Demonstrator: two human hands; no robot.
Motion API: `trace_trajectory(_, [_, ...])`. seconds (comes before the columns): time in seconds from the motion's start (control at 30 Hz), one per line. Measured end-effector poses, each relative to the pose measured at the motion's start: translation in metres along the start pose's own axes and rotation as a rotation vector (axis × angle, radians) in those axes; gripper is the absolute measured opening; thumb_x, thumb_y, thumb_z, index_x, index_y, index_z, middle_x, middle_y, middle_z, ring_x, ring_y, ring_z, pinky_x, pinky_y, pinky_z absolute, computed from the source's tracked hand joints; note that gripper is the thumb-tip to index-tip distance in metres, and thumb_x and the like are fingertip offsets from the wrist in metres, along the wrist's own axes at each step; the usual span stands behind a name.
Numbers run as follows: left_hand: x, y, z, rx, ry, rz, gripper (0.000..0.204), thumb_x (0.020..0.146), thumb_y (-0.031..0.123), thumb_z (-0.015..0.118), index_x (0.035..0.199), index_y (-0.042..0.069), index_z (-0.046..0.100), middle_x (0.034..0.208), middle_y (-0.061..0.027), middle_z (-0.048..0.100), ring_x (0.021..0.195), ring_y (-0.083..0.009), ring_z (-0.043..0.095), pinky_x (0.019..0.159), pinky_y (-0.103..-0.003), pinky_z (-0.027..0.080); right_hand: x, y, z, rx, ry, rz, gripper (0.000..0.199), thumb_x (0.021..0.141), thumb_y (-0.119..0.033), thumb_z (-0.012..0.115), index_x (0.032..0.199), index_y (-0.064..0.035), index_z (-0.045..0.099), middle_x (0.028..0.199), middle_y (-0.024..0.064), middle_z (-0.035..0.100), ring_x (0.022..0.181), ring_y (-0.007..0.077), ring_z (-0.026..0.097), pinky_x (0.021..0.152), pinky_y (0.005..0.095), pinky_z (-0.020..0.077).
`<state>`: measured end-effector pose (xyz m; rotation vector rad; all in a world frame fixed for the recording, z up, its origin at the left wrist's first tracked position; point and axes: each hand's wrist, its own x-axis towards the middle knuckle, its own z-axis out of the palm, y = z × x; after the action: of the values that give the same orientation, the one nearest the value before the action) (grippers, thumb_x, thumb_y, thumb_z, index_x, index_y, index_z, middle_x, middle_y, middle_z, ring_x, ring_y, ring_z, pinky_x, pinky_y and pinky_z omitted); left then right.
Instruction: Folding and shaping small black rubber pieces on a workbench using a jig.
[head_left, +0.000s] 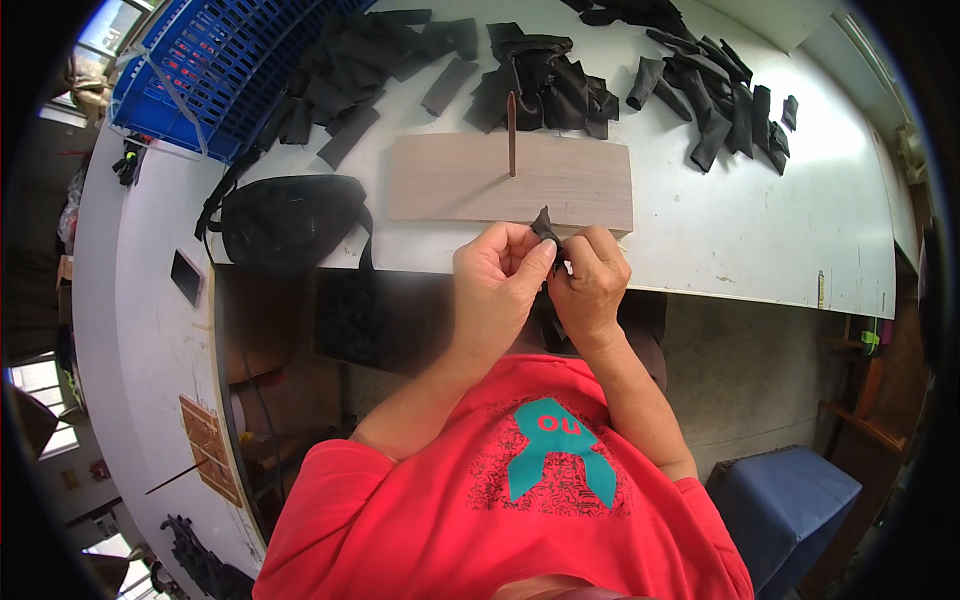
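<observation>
Both my hands pinch one small dark fabric piece [543, 222] just over the table's near edge. My left hand [500, 278] is closed, with thumb and forefinger pressed on the cloth. My right hand [592, 275] is closed on its other side with curled fingers; part of the cloth is hidden between the hands. Right beyond them lies a pale wooden board [440, 178], from which a thin brown stick [512, 135] stands upright.
Behind the board are heaps of black fabric pieces [545, 85], with tube-like ones [710, 95] at the right. A black bag [290, 220] and phone [186, 277] lie left. A blue crate [215, 75] stands far left, a blue stool [785, 510] lower right.
</observation>
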<state>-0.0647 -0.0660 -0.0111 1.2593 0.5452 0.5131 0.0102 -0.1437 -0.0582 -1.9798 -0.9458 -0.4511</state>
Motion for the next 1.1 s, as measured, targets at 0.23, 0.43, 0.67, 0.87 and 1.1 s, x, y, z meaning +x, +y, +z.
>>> trace_trajectory(0.23, [0.005, -0.002, -0.006, -0.026, 0.087, 0.052, 0.011, 0.079, 0.008, 0.058, 0.085, -0.002, 0.057, 0.067, 0.0007, 0.055, 0.056, -0.003, 0.047, 0.051, -0.015, 0.035, 0.006, -0.005, -0.01, 0.374, -0.198, 0.214, 0.009, 0.065, -0.002, 0.064, 0.068, -0.001, 0.055, 0.065, 0.0072, 0.05, 0.054, 0.0204, 0.049, 0.047, 0.0293, 0.0389])
trace_trajectory(0.43, [0.014, -0.003, -0.021, 0.103, -0.105, 0.0, 0.009, 0.081, 0.007, 0.056, 0.083, -0.002, 0.056, 0.064, 0.0006, 0.054, 0.056, -0.0037, 0.047, 0.053, -0.019, 0.04, 0.002, -0.007, -0.02, 0.823, -0.291, 0.574, 0.011, 0.07, -0.004, 0.063, 0.074, 0.0015, 0.055, 0.068, 0.0075, 0.053, 0.058, 0.0135, 0.051, 0.05, 0.0264, 0.0391])
trace_trajectory(0.67, [0.01, -0.018, -0.013, 0.128, 0.001, 0.015, 0.011, 0.081, 0.011, 0.057, 0.08, 0.0, 0.054, 0.064, 0.0018, 0.052, 0.056, -0.0034, 0.045, 0.051, -0.017, 0.037, -0.002, -0.01, -0.02, 0.407, -0.187, 0.375, 0.022, 0.065, -0.007, 0.069, 0.062, 0.0011, 0.05, 0.058, 0.0071, 0.046, 0.045, 0.0156, 0.043, 0.042, 0.0264, 0.0345])
trace_trajectory(0.87, [0.001, -0.009, -0.01, 0.003, 0.051, -0.026, 0.018, 0.081, 0.015, 0.059, 0.073, 0.001, 0.049, 0.061, 0.0024, 0.048, 0.054, -0.0028, 0.042, 0.048, -0.017, 0.034, 0.002, -0.011, -0.018, 0.301, -0.11, 0.281, 0.024, 0.062, -0.004, 0.07, 0.058, -0.0014, 0.047, 0.056, 0.0061, 0.044, 0.044, 0.0175, 0.043, 0.042, 0.0286, 0.0349])
trace_trajectory(1.1, [0.003, -0.007, -0.012, 0.058, -0.019, -0.113, 0.014, 0.077, 0.013, 0.06, 0.07, 0.004, 0.052, 0.059, 0.0023, 0.05, 0.049, -0.003, 0.044, 0.042, -0.015, 0.032, -0.001, -0.003, -0.017, 0.126, -0.122, -0.054, 0.018, 0.054, 0.0, 0.068, 0.064, -0.0022, 0.054, 0.062, 0.006, 0.048, 0.054, 0.0222, 0.049, 0.045, 0.0319, 0.0392])
